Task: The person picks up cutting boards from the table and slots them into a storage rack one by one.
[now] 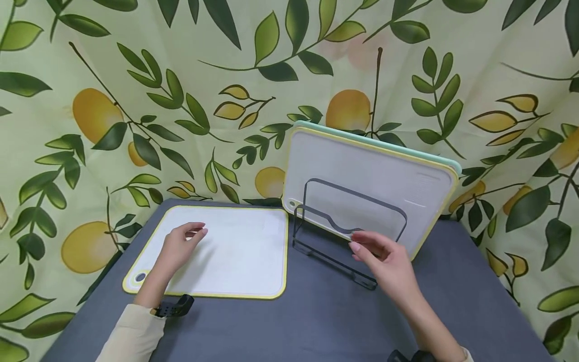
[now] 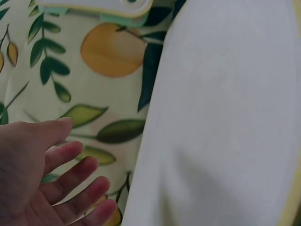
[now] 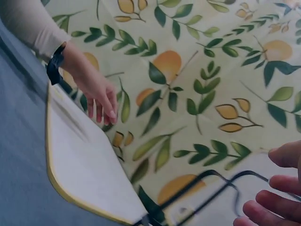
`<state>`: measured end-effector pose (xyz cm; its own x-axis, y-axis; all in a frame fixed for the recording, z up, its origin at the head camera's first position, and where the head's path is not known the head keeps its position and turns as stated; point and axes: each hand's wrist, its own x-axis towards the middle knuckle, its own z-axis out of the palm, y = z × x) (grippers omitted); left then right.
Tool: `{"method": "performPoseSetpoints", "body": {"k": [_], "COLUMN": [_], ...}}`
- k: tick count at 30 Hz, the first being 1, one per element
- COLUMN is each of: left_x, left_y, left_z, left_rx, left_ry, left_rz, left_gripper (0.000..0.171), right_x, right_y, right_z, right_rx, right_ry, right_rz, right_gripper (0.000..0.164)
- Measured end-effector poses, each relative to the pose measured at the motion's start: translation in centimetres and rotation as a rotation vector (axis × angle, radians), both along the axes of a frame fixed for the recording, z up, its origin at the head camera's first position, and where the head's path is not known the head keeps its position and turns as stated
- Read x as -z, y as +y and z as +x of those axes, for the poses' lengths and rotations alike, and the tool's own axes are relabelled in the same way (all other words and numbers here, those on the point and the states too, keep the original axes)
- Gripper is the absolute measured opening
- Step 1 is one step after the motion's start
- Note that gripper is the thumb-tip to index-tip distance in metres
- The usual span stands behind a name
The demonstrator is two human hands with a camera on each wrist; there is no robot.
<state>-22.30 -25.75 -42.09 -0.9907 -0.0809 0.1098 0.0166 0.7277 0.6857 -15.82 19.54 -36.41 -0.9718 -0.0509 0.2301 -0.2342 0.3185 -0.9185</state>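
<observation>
My left hand (image 1: 181,244) hangs left of the black metal wire rack (image 1: 357,193), half open with the fingers loosely bent and apart, holding nothing. Below it lies a white rectangular cutting board with rounded corners, a yellow rim and a hole in one corner (image 1: 235,251), flat on the dark grey worktop (image 1: 271,332). The board's right edge is just beside the rack, its hole at the near corner farthest from the rack, and my left hand throws a soft shadow on it.

My right hand (image 1: 384,256) is at the front right of the rack, also half open, the fingers bent and the thumb apart from them. The fingertips are close to the rack's front loop; I cannot tell whether they touch it, but they have no grip on it.

Behind the rack's two visible loops, a second white board with a yellow rim (image 1: 362,161) stands tilted, and a mint-green edge (image 1: 375,143) shows along its back. Behind the rack hangs a pale fabric printed with green leaves and orange fruit (image 1: 181,60). I wear a cream sleeve (image 1: 133,332) and a black wristband (image 1: 175,305) on my left arm.
</observation>
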Motion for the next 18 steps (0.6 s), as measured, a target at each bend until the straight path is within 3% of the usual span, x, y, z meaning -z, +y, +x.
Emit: {"method": "performPoseSetpoints", "body": {"k": [5,12,18], "left_x": [0.7,1.4,1.1], "left_y": [-2.6,-5.5,-6.0], "left_z": [1.5,3.0,3.3], "left_rx": [-0.104,-0.331,-0.378], "left_ry": [0.015,-0.029,-0.02], "left_rz": [-0.001,0.177,0.188], "left_gripper": [0.045,0.052,0.054], "right_x": [1.4,3.5,5.0], "right_y": [-2.8,-6.8,-9.2], "right_z": [-1.0,-2.6,-3.7], "right_rx": [-0.074,-0.155,-0.136], "right_ry": [-0.058,-0.165,-0.178], "right_rz": [0.031,0.021,0.017], "right_gripper": [0.031,0.034,0.036]}}
